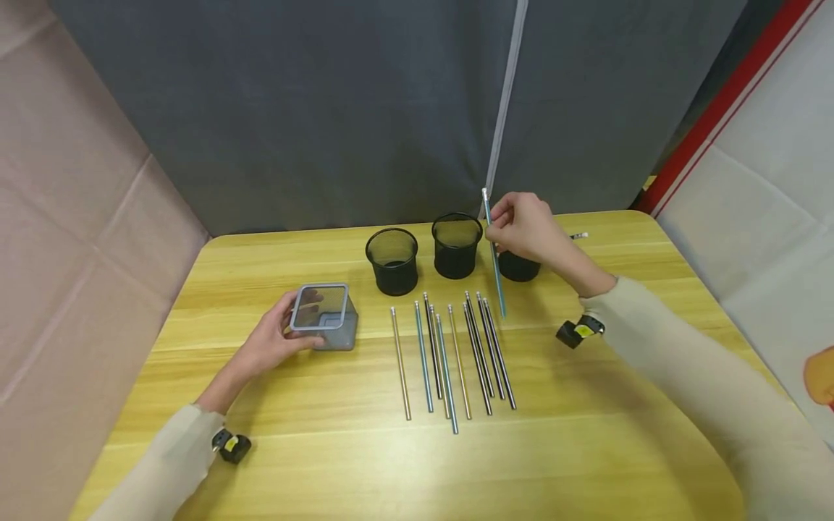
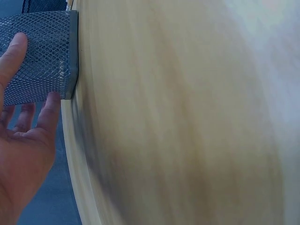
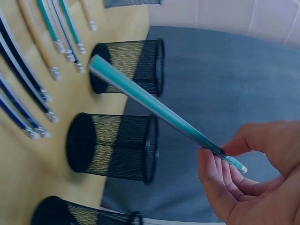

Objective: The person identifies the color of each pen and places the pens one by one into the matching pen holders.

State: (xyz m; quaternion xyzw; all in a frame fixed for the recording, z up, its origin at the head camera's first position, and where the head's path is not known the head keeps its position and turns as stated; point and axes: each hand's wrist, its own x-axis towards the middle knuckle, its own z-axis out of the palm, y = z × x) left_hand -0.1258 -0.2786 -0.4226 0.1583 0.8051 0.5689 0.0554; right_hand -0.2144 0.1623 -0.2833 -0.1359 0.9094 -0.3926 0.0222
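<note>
My right hand (image 1: 526, 226) pinches a blue pencil (image 3: 150, 101) between thumb and fingers near its eraser end. The pencil hangs with its eraser up, close beside the middle round black mesh pencil cup (image 1: 455, 260). My left hand (image 1: 270, 340) holds a square grey mesh pencil cup (image 1: 342, 333), thumb along the near side and fingers around the left. In the left wrist view, fingers lie against two sides of that cup. Below the cups, several gold, blue and black pencils (image 1: 398, 362) lie on the table, erasers toward the back.
Another round black cup (image 1: 395, 278) stands left of the middle one. A third black cup (image 1: 519, 269) is partly hidden behind my right hand, a dark pencil with a white eraser (image 1: 579, 236) leaning out. A grey curtain (image 1: 326, 108) hangs behind the wooden table (image 1: 293, 449).
</note>
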